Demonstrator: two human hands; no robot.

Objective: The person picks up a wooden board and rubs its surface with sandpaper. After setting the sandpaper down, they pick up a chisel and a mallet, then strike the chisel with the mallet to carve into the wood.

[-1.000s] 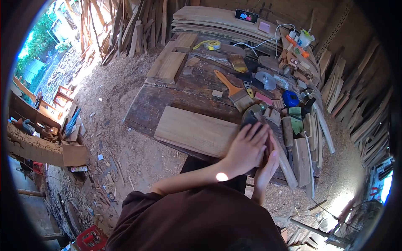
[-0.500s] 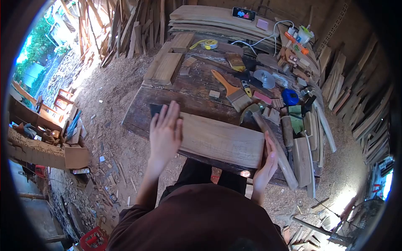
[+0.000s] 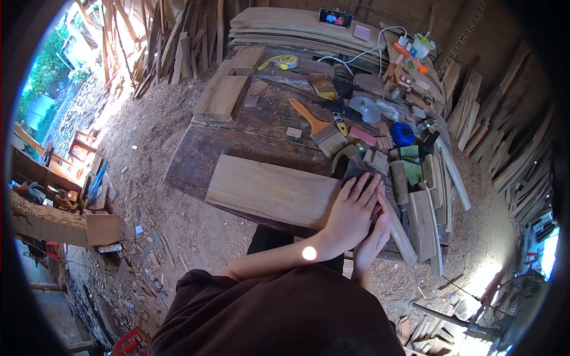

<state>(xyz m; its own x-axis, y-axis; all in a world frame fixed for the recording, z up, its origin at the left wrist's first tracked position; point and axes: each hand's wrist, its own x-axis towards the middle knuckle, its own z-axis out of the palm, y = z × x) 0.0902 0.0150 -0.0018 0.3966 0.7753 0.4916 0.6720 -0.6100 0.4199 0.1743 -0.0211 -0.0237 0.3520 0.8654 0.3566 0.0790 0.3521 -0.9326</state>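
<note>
A flat wooden board [image 3: 270, 191] lies along the near edge of the workbench. My left hand [image 3: 349, 215] is at the board's right end, fingers stretched out flat over a dark sheet that looks like sandpaper [image 3: 352, 170], pressing it onto the wood. Most of the sheet is hidden beneath the palm and fingers. Against the right end of the same board, my right hand [image 3: 374, 238] holds it from the side, its fingers partly behind the left hand. A wooden-handled hammer [image 3: 399, 228] lies just right of both hands.
Beyond the board lie a paintbrush [image 3: 320, 127], a clear disc [image 3: 364, 110], a blue tape measure [image 3: 402, 134] and a yellow one [image 3: 288, 62]. Wood strips [image 3: 424, 225] sit at the bench's right side. A phone [image 3: 335, 18] stands on stacked planks at the back.
My left hand has slid with the dark sheet from the board's left end to its right end, beside my right hand. The right hand stays at the board's end.
</note>
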